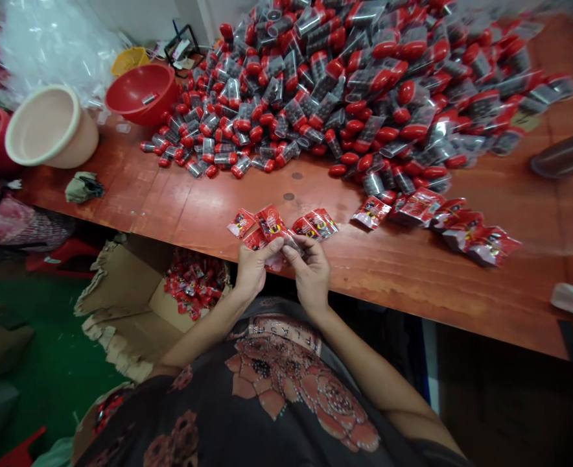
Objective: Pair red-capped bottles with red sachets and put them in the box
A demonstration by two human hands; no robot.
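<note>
The left hand [253, 267] and right hand [310, 272] both pinch one small red-and-clear packet [286, 250] close to the body. More shiny red packets [315, 224] lie at 12 o'clock, near for easy reaching, and a big heap of red-capped clear tubes [291, 97] sits farther off.

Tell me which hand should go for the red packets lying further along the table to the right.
The right hand looks better placed: it sits nearer those red packets, with the left hand further off. Both hands are pinching a small item together, though, so one would have to let go.
</note>
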